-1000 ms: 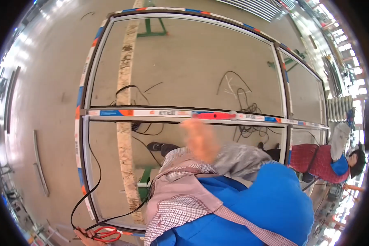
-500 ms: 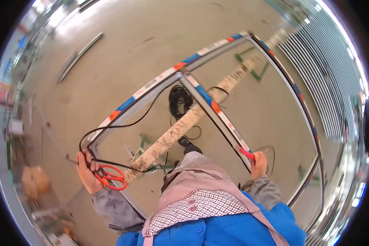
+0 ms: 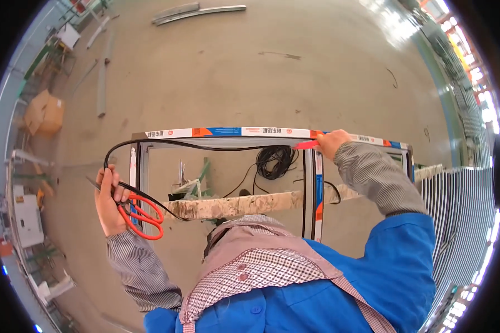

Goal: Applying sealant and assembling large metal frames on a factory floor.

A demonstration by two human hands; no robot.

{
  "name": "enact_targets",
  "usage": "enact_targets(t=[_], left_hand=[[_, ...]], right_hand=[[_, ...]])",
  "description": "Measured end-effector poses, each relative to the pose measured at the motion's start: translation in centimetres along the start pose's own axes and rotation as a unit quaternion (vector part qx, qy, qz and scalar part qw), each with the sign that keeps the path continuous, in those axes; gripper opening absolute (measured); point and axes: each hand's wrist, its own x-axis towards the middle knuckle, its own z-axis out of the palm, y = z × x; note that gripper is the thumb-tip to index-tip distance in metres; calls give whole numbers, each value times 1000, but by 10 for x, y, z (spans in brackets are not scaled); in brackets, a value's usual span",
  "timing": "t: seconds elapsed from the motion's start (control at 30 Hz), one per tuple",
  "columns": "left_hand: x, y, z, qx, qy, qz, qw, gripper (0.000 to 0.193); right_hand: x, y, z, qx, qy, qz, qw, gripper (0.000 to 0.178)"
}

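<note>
The left hand (image 3: 109, 204) of the person is closed, and it grips together a pair of scissors with red looped handles (image 3: 134, 214) and a long, thin, flexible black strip (image 3: 190, 147). The red handles stick out on the right side of the palm, while the blades point to the upper left. From this hand the strip rises in a curved loop and then runs to the right, along the inner edge of the upper bar of a large rectangular metal frame (image 3: 225, 132), which is covered with printed white, blue and orange tape. Another length of the strip goes from the hand down to the right, across a long, stained, pale beam (image 3: 244, 206) below the frame.

The right hand (image 3: 333, 143) is also closed, and it grips a small pink-red flat tool (image 3: 306, 145) near the place where the upper bar meets a crossbar (image 3: 319, 202). The tip of the tool points to the left, just beside the strip; I cannot tell if they touch.

Inside the frame opening, a coil of thin black cord (image 3: 278, 166) is seen lower down. An open brown cardboard box (image 3: 44, 112) stands well apart, at the left.
</note>
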Motion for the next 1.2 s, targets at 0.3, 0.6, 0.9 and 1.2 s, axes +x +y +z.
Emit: enact_targets(t=[0.3,0.6,0.9,1.2], left_hand=[[21,4,18,-15,11,17,1000,12],[78,-9,-14,-68,-12,-10,998,13],[117,-39,-64,-34,4,-78,996,16],[151,-81,-105,-72,23,-175,982,17]], right_hand=[[73,-55,-10,-54,16,-158,986,22],[69,-59,-32,-77,7,-143,987,23],[125,-208,-93,-80,31,-145,986,25],[162,-330,-152,-83,58,-185,978,33]])
